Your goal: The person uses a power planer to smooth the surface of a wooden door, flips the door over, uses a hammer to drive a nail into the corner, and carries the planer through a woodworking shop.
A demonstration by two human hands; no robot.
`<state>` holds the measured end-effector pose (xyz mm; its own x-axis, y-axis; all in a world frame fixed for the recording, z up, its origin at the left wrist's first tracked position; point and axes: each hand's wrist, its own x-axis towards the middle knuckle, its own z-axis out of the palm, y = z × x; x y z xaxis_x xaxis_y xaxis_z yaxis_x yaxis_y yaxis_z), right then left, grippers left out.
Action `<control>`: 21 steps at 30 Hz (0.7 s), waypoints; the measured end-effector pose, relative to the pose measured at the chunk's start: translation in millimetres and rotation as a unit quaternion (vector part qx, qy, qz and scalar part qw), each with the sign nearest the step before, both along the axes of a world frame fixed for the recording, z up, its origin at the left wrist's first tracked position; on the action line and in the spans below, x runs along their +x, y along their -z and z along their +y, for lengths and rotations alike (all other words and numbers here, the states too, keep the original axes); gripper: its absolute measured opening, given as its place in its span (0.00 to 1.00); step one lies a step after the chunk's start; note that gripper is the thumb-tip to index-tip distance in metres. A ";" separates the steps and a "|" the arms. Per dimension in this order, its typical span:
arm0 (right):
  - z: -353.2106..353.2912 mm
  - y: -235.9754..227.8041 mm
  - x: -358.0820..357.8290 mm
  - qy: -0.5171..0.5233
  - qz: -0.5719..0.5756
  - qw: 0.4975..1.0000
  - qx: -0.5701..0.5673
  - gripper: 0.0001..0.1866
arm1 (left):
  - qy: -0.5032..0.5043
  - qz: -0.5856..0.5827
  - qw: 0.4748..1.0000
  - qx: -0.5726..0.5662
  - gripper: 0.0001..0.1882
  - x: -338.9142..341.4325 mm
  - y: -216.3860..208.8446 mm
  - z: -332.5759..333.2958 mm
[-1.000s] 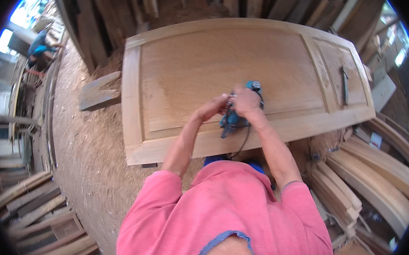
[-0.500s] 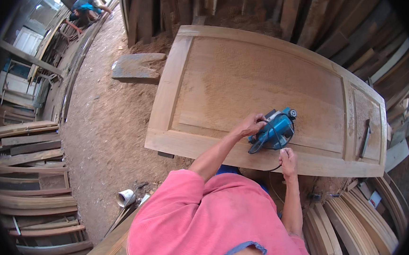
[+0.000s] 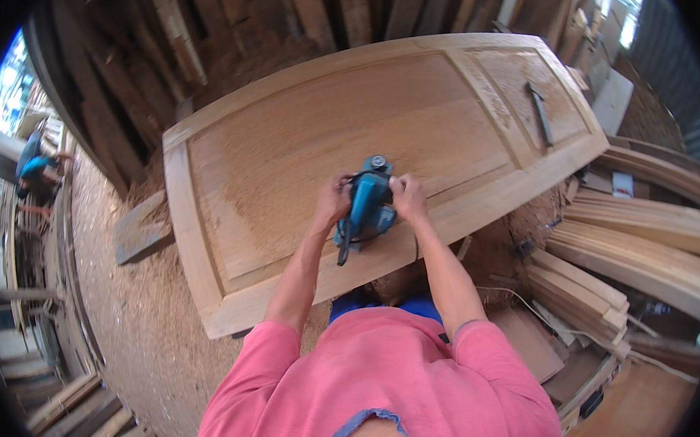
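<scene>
The planer [image 3: 365, 206] sits on the door [image 3: 332, 120] (a hand tool [image 3: 541, 117] lies right).

Left hand [image 3: 335, 199], centre of frame: fingers curled. Right hand [image 3: 407, 197], right of centre: fingers bent. Left forearm [image 3: 295, 273], right forearm [image 3: 448, 274]: bare, extended, converging upward from lower frame.

The teal power tool [image 3: 364, 207] looks like kinda shiny plastic, the panelled door [image 3: 349, 121] bare matt wood, and the pink shirt [image 3: 389, 359] plain matt cloth.
</scene>
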<state>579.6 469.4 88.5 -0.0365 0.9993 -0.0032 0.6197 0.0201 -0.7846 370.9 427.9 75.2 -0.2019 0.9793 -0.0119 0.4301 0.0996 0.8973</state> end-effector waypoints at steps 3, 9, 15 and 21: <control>-70.4 -7.8 44.8 -0.019 0.053 0.998 -0.004 0.15 | 0.003 -0.015 1.000 -0.015 0.14 2.7 0.1 -6.7; -217.4 41.8 136.2 -0.071 -0.048 0.995 -0.054 0.18 | -0.031 -0.019 0.999 0.010 0.13 4.8 -0.4 -5.5; -218.9 13.3 118.4 -0.397 -0.166 0.871 -0.237 0.19 | -0.066 0.053 0.996 0.039 0.13 -8.8 -12.0 -9.9; -176.5 -30.1 17.8 -0.491 -0.203 0.816 -0.227 0.18 | -0.018 -0.124 0.992 0.029 0.10 -16.7 -70.2 -67.1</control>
